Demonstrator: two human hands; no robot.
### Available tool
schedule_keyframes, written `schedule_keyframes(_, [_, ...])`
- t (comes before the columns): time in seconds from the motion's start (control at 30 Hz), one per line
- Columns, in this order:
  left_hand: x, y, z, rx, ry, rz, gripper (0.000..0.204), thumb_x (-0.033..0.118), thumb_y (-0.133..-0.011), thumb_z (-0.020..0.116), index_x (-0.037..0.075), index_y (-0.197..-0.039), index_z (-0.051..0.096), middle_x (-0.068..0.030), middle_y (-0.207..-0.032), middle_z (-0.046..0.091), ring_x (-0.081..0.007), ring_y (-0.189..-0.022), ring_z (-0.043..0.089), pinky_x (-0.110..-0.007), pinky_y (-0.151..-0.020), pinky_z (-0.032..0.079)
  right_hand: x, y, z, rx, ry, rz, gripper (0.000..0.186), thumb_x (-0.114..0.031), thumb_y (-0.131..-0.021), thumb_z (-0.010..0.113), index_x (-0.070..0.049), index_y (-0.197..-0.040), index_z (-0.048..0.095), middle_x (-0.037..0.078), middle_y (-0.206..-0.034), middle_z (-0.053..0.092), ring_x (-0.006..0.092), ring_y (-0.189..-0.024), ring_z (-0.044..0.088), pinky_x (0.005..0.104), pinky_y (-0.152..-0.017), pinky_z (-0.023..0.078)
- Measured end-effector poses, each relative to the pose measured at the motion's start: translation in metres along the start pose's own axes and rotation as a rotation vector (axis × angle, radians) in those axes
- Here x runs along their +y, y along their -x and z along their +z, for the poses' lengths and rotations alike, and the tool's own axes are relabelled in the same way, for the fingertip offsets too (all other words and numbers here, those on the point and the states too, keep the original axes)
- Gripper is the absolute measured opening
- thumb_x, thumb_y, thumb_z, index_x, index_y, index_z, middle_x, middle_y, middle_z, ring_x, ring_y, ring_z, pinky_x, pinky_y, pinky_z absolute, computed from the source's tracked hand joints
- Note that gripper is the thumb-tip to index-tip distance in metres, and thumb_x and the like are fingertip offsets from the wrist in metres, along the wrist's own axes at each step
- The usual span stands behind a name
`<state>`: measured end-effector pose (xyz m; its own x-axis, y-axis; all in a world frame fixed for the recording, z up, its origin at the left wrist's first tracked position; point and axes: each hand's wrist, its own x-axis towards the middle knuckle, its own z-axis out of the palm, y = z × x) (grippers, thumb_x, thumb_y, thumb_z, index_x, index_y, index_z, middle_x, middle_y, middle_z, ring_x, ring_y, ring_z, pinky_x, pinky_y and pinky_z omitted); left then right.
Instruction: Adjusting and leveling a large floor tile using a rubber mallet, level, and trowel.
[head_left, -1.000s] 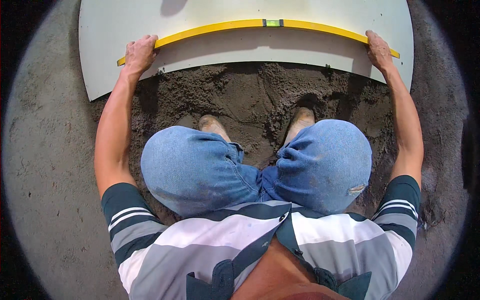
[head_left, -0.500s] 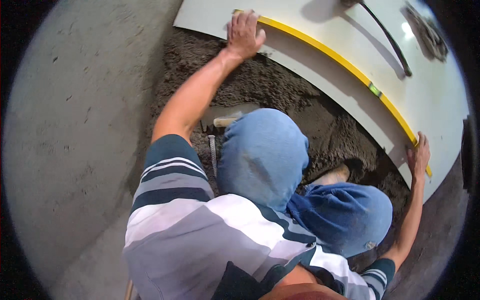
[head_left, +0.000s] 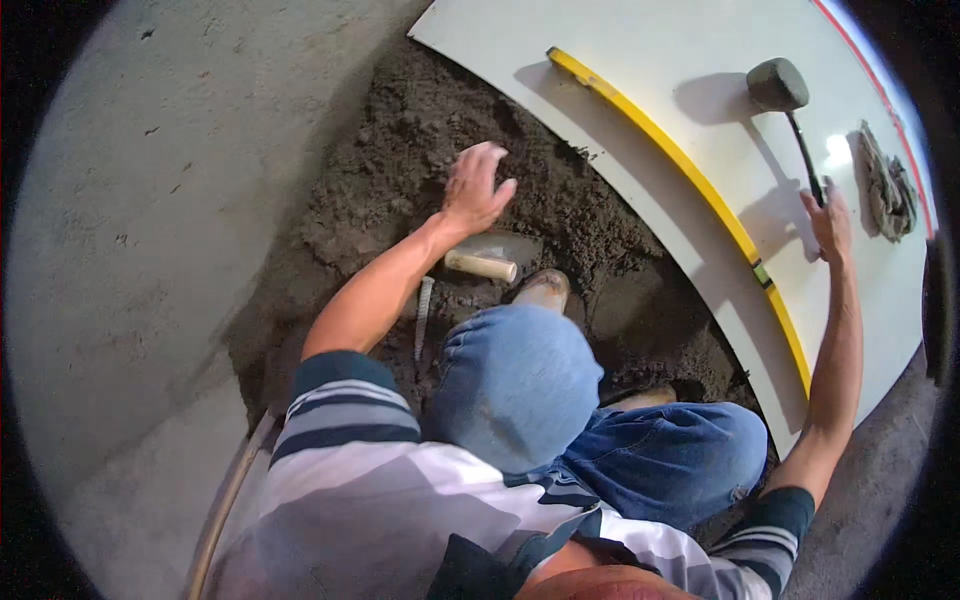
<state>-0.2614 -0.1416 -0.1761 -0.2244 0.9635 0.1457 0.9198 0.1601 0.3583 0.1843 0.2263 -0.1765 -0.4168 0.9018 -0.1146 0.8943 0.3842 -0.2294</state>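
Over the dark, damp mortar (head_left: 430,125), my left hand (head_left: 478,190) hovers with its fingers apart, holding nothing. My right hand (head_left: 830,228) closes around the handle end of a rubber mallet (head_left: 777,86) with a dark grey head and black handle. Part of the handle is hidden by that hand. The mallet is above the large white tile (head_left: 660,60). A yellow spirit level (head_left: 680,160) lies along the tile near its mortar-side edge, with my right forearm passing over its near end.
A trowel with a pale handle (head_left: 481,265) lies on the mortar beside a ridged metal rod (head_left: 423,320). A crumpled grey cloth (head_left: 887,185) rests on the tile. Grey concrete floor (head_left: 170,220) spreads to the left, where a wooden pole (head_left: 228,500) leans in.
Both hands have let go of the spirit level. The left has drawn back over the mortar; the right has reached to the mallet's handle. The view has shifted too.
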Motion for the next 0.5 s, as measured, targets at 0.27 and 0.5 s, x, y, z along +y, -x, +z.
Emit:
schedule_keyframes(0.27, [-0.024, 0.001, -0.012, -0.028, -0.050, -0.048, 0.046, 0.018, -0.075, 0.061, 0.000, -0.114, 0.045, -0.0198, -0.114, 0.045, -0.0363, -0.109, 0.042, -0.044, -0.097, 0.033, -0.034, -0.007, 0.007, -0.136, -0.003, 0.082, 0.024, -0.022, -0.087, 0.049, -0.005, -0.104, 0.049, 0.023, -0.096, 0.058, 0.0394, -0.090, 0.056, 0.0471, -0.077, 0.043])
schedule_keyframes(0.5, [0.070, -0.127, 0.018, 0.001, 0.039, 0.519, 0.055, 0.029, -0.072, 0.065, 0.000, -0.114, 0.045, -0.0178, -0.115, 0.045, -0.0307, -0.112, 0.041, -0.044, -0.097, 0.033, -0.043, 0.114, -0.020, 0.030, 0.022, -0.301, 0.061, -0.031, -0.070, 0.073, -0.005, -0.117, 0.044, 0.017, -0.106, 0.053, 0.0369, -0.096, 0.052, 0.0429, -0.082, 0.043])
